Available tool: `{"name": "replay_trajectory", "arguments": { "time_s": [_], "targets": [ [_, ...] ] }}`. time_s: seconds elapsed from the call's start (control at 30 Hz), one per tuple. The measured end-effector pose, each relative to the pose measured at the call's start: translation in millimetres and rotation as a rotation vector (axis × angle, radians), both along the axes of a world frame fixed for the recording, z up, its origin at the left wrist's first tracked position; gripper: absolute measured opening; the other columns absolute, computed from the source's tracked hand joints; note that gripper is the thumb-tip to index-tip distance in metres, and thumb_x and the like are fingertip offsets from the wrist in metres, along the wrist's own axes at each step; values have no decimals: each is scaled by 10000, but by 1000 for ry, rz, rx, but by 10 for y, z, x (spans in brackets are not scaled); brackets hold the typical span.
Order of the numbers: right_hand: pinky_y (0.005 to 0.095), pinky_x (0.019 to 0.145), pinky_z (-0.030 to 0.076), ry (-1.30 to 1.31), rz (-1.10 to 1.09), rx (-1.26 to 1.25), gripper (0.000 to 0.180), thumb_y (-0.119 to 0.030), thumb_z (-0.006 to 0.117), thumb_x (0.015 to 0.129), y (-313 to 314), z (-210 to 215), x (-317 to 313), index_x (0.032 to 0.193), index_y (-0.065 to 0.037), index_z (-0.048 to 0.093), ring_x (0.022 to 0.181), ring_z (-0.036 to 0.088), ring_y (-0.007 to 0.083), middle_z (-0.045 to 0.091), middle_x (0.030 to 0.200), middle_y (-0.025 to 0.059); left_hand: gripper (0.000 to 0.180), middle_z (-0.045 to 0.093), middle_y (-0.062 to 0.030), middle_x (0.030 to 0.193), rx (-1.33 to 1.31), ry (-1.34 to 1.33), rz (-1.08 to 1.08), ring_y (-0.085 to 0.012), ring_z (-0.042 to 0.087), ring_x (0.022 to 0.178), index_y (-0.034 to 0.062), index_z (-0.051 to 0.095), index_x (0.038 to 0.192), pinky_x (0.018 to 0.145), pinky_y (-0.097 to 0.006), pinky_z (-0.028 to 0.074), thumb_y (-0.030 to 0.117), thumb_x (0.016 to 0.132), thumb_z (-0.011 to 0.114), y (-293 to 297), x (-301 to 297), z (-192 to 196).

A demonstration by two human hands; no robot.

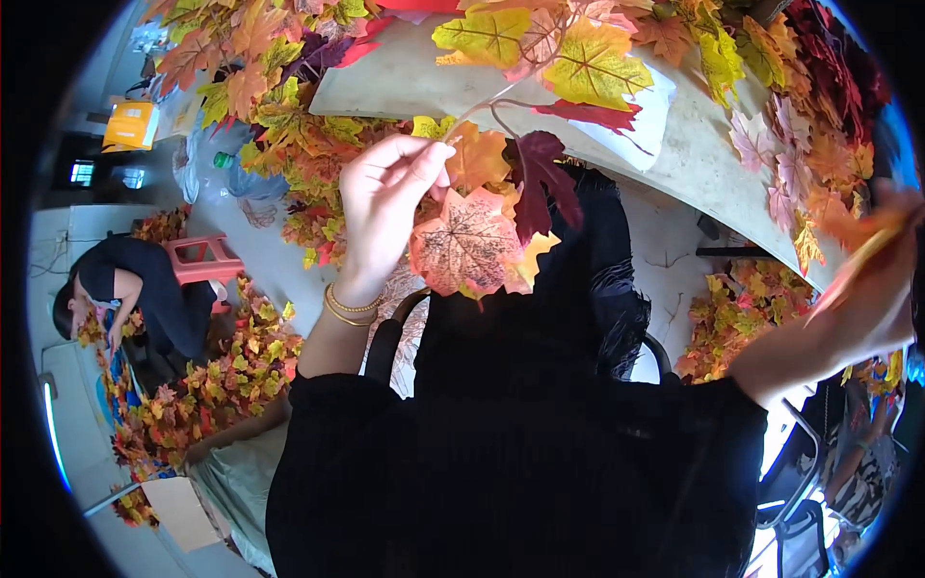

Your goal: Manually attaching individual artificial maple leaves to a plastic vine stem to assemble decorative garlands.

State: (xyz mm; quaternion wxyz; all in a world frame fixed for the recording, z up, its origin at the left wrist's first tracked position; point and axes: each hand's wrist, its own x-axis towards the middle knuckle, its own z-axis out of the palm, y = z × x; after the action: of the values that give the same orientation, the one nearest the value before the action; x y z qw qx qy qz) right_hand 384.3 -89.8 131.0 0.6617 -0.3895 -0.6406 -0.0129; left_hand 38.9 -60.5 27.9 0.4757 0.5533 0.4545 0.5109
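My left hand [390,193], with thin gold bangles at the wrist, pinches the brown stem of an artificial maple leaf garland [464,241] above my lap. Orange, peach and dark purple leaves hang from it beside my fingers. The stem runs up over the table [405,82], where yellow-green leaves [597,63] spread out. Far to the right, my right hand [882,289] is raised by the table's edge, smeared by motion. A blurred orange leaf [858,229] overlaps it; whether the fingers grip this leaf does not show.
Artificial leaves heap along the table's right side [829,154] and across the floor [231,376]. A white sheet [626,120] lies on the table. At left, a person in dark clothes [145,289] bends beside a red stool [204,258]. An orange box [132,125] stands behind.
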Motion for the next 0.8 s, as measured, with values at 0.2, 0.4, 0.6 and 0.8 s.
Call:
{"name": "replay_trajectory", "arguments": {
  "time_s": [0.2,0.4,0.6,0.8],
  "targets": [
    [239,573,466,-121,637,-486,131,-9,613,779,-1,-571,-1482,900,22,575,656,599,153,605,801,104,113,567,-27,671,57,53,-5,-61,522,580,-53,589,849,545,-185,431,59,843,575,-58,79,18],
    [209,633,465,21,591,-764,148,-55,595,830,182,-979,-1685,949,29,567,725,579,80,602,834,50,156,561,-22,648,17,34,-70,-33,497,560,-33,588,799,516,-165,404,114,849,580,-117,-43,74],
    [199,717,436,113,724,-775,138,-36,572,841,161,-1032,-1645,961,31,566,789,539,71,578,849,34,124,589,-35,688,29,-13,-122,-28,498,574,-25,580,795,511,-155,374,90,842,579,-160,-88,93],
    [209,721,443,91,783,-772,136,-25,575,835,173,-990,-1669,955,36,562,798,543,83,572,868,43,114,565,-16,685,39,19,-154,-14,472,573,-19,570,787,511,-154,368,81,840,580,-176,-118,125]
  ]
}}
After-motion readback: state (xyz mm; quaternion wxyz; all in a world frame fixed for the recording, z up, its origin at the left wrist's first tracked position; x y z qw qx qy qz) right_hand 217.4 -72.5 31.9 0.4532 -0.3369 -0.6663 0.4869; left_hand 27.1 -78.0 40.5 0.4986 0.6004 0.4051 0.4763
